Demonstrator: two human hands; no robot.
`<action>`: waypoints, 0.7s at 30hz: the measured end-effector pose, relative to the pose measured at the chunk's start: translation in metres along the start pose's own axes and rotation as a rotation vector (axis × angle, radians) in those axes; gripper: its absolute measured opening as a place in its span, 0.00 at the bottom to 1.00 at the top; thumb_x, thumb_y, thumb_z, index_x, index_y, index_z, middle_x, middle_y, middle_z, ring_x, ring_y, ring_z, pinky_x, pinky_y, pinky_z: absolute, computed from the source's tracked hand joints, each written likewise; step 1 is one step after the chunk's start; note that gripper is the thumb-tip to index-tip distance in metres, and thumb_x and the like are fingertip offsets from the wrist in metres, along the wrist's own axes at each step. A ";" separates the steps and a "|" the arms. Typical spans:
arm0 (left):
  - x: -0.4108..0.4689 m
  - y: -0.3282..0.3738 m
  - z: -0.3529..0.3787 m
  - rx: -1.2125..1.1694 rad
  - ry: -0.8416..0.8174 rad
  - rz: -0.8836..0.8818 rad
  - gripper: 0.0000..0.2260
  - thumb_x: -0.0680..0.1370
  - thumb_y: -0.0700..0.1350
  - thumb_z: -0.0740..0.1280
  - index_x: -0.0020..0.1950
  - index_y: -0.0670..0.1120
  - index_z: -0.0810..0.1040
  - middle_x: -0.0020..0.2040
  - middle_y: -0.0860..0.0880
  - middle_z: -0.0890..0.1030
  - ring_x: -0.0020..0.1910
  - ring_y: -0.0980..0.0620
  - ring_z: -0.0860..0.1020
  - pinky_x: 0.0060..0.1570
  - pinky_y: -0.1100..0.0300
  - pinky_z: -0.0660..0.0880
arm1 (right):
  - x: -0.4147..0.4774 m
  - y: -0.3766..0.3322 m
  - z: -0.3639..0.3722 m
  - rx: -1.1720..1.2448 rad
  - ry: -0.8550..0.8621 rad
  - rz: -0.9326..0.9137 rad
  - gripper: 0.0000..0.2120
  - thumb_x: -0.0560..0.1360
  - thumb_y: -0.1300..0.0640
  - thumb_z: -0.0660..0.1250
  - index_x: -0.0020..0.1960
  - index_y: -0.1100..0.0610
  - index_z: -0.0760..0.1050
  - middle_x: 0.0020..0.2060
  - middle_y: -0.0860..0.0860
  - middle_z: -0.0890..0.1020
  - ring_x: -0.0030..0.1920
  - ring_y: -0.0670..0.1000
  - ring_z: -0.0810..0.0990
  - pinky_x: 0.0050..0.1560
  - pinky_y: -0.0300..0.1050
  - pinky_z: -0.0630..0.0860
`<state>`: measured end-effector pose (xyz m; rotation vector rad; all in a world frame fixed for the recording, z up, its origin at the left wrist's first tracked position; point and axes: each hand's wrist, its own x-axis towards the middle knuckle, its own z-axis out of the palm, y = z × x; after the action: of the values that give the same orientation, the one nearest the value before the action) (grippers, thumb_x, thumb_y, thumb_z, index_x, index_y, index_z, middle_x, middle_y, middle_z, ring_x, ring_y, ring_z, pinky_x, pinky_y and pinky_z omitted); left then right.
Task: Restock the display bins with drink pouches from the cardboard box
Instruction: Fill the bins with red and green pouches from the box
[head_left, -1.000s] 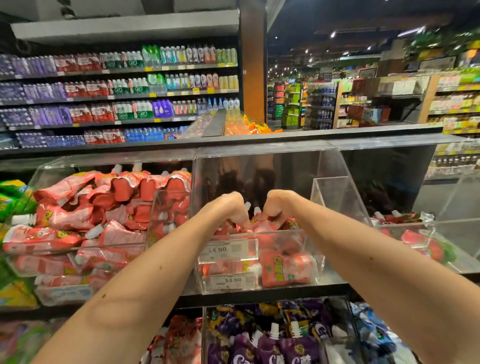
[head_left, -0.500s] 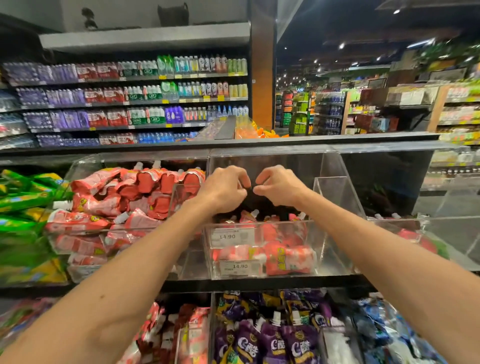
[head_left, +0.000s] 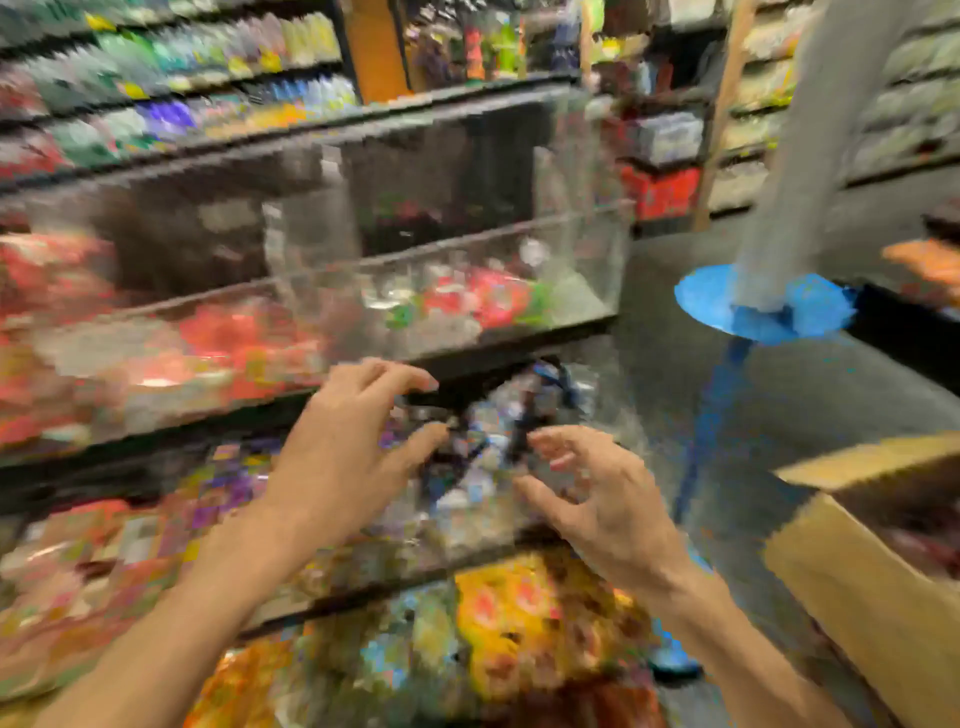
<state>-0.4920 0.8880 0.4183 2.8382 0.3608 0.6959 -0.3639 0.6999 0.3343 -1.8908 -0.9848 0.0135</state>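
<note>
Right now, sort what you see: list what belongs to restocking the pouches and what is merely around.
Job: brown cardboard box; clear plastic display bin; red drink pouches inside it; left hand and right hand, both empty.
Around: blue round base on the floor; blurred bottle shelves behind.

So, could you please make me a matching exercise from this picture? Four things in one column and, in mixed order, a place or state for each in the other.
Things:
1. left hand
2. box
3. blue disc
4. top bin

Places or states:
A. at the lower right edge of the view
B. holds red pouches
C. fingers spread, holding nothing
D. at the foot of a grey post

Pairs: 1-C, 2-A, 3-D, 4-B
</note>
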 end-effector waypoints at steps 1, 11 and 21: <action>0.006 0.027 0.034 -0.063 -0.035 0.042 0.18 0.74 0.61 0.64 0.58 0.52 0.78 0.53 0.51 0.78 0.54 0.48 0.75 0.54 0.56 0.70 | -0.023 0.032 -0.019 0.019 0.047 0.116 0.15 0.69 0.46 0.72 0.55 0.46 0.79 0.48 0.43 0.83 0.46 0.42 0.79 0.47 0.44 0.78; 0.049 0.307 0.318 -0.415 -0.639 0.358 0.13 0.76 0.53 0.70 0.53 0.45 0.81 0.49 0.46 0.84 0.51 0.44 0.82 0.51 0.51 0.76 | -0.233 0.214 -0.208 -0.169 0.368 1.016 0.16 0.78 0.46 0.68 0.64 0.50 0.75 0.58 0.47 0.79 0.62 0.49 0.74 0.54 0.38 0.65; 0.063 0.445 0.493 -0.346 -0.945 0.526 0.13 0.78 0.45 0.67 0.62 0.44 0.79 0.58 0.44 0.82 0.60 0.43 0.78 0.56 0.52 0.74 | -0.288 0.317 -0.274 -0.204 0.465 1.341 0.16 0.82 0.50 0.62 0.68 0.53 0.73 0.62 0.49 0.78 0.63 0.50 0.75 0.59 0.44 0.73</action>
<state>-0.1200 0.4173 0.1256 2.5453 -0.5997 -0.5117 -0.2510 0.2482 0.1307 -2.2528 0.7038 0.2510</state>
